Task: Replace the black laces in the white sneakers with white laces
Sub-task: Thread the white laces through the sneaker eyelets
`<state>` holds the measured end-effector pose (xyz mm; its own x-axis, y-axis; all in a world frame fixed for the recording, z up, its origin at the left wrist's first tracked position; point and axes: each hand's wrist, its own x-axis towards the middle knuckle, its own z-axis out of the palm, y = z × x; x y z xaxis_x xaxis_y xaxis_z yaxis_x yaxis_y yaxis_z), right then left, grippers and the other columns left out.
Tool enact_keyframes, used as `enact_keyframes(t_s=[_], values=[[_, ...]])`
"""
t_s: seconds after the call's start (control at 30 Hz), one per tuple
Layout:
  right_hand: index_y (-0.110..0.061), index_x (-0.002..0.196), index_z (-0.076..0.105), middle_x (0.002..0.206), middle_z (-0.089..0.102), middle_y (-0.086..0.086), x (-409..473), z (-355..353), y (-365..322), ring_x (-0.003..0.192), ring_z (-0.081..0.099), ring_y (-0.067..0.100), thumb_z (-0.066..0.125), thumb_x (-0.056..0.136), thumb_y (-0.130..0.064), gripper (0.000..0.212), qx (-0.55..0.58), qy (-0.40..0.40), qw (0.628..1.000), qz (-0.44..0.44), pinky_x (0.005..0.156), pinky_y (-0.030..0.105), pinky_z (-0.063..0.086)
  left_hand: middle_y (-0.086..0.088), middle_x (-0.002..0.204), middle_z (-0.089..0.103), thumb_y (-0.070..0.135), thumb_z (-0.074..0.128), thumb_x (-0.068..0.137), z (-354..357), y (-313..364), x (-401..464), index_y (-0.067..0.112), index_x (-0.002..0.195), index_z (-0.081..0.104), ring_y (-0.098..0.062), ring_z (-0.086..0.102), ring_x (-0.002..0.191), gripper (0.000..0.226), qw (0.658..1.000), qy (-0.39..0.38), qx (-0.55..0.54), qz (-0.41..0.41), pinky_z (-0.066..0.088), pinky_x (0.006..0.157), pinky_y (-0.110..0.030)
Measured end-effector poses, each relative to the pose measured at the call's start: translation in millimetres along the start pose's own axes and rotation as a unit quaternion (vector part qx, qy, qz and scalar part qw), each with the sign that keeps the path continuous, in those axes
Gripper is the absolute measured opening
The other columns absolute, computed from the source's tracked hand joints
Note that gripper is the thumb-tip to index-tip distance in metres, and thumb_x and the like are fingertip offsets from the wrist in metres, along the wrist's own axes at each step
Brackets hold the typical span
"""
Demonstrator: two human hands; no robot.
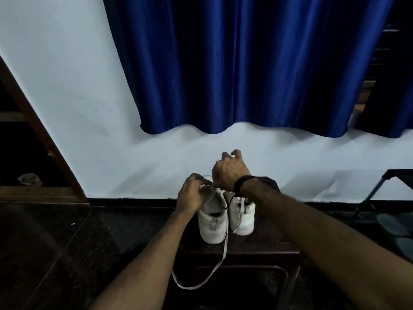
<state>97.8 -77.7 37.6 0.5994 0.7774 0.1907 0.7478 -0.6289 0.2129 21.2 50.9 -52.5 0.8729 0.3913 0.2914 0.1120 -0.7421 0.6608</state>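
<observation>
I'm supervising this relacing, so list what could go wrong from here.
1. The white lace hangs off the dark table in a long loop; it could snag or get tugged out.
2. Both sneakers sit near the table's front edge; a hard pull by the right hand could tip the left sneaker off.
3. Dim light may hide eyelets under the left hand.

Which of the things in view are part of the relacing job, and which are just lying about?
Job:
left sneaker
right sneaker
white lace
black lace
left hand
right hand
dark stool

Lying about:
blue curtain
metal rack
</observation>
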Motion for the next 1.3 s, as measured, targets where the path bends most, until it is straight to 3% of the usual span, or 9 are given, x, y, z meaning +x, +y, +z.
enact_keyframes(t_s=[0.2,0.4,0.53,0.7,0.87,1.1,1.13,1.23,1.3], values=[[-0.03,0.095,0.067,0.1,0.069,-0.003,-5,-3,-2,0.106,0.056,0.021,0.058,0.085,-0.04,0.017,0.154,0.015,0.982,0.106,0.091,0.04,0.034,0.004,0.094,0.07,0.008,0.064,0.088,-3,9,11,0.016,0.085,0.076,-0.015,0.066,0.09,0.015,0.99,0.089,-0.106,-0.033,0.048,0.076,-0.018],[-0.021,0.123,0.058,0.13,0.058,0.009,-25,26,2,0.124,0.05,0.03,0.046,0.094,-0.054,0.045,0.23,-0.185,0.944,0.147,0.106,0.044,0.037,0.0,0.074,0.071,0.007,0.059,0.091,-23,27,26,0.013,0.074,0.07,-0.012,0.066,0.075,0.022,0.917,0.169,-0.329,-0.149,0.05,0.079,-0.026],[-0.027,0.112,0.068,0.122,0.063,0.004,-30,30,-5,0.121,0.052,0.026,0.048,0.094,-0.053,0.037,0.235,-0.159,0.949,0.14,0.107,0.044,0.034,-0.001,0.079,0.07,0.004,0.052,0.092,-18,20,18,0.011,0.083,0.068,-0.015,0.061,0.077,0.019,0.954,0.125,-0.221,-0.161,0.042,0.07,-0.022],[-0.029,0.093,0.073,0.11,0.068,0.003,-30,22,5,0.104,0.061,0.024,0.056,0.092,-0.035,0.018,0.301,-0.079,0.94,0.139,0.088,0.034,0.046,-0.007,0.084,0.068,0.004,0.052,0.095,9,-12,-7,0.008,0.082,0.064,-0.022,0.061,0.081,0.018,0.989,0.127,-0.065,-0.044,0.043,0.07,-0.029],[-0.023,0.075,0.071,0.073,0.066,-0.008,-29,-11,36,0.068,0.056,0.007,0.064,0.091,-0.043,0.027,0.469,-0.036,0.868,0.158,0.067,0.021,0.043,0.002,0.074,0.067,0.0,0.056,0.088,3,3,2,0.018,0.072,0.065,-0.013,0.062,0.066,0.026,0.936,0.143,-0.272,-0.175,0.049,0.07,-0.028],[-0.011,0.082,0.062,0.05,0.03,-0.006,-20,-63,65,0.047,0.03,0.011,0.067,0.085,-0.052,0.042,0.719,-0.027,0.671,0.18,0.051,0.022,0.032,0.0,0.074,0.065,0.007,0.056,0.095,-8,-18,13,0.017,0.072,0.065,-0.016,0.06,0.07,0.026,0.93,0.064,-0.314,-0.181,0.048,0.069,-0.026],[-0.012,0.08,0.063,0.053,0.029,-0.005,-18,-63,69,0.048,0.027,0.012,0.069,0.082,-0.056,0.045,0.689,-0.049,0.703,0.17,0.049,0.023,0.028,0.0,0.073,0.064,0.008,0.056,0.096,-5,-19,11,0.017,0.072,0.065,-0.016,0.059,0.069,0.027,0.928,0.068,-0.315,-0.186,0.048,0.068,-0.026],[-0.022,0.067,0.067,0.061,0.053,-0.005,-18,-53,70,0.057,0.049,0.011,0.073,0.077,-0.059,0.038,0.372,-0.113,0.911,0.137,0.055,0.024,0.039,0.001,0.074,0.065,0.009,0.055,0.097,4,-19,8,0.014,0.076,0.065,-0.018,0.06,0.071,0.024,0.942,0.111,-0.269,-0.164,0.045,0.069,-0.025],[-0.029,0.069,0.067,0.083,0.066,-0.006,-16,-35,67,0.083,0.062,0.014,0.073,0.076,-0.055,0.027,0.231,-0.083,0.958,0.149,0.072,0.027,0.049,0.003,0.08,0.065,0.012,0.053,0.099,8,-16,5,0.009,0.083,0.064,-0.017,0.06,0.077,0.02,0.966,0.144,-0.182,-0.111,0.041,0.07,-0.023]])
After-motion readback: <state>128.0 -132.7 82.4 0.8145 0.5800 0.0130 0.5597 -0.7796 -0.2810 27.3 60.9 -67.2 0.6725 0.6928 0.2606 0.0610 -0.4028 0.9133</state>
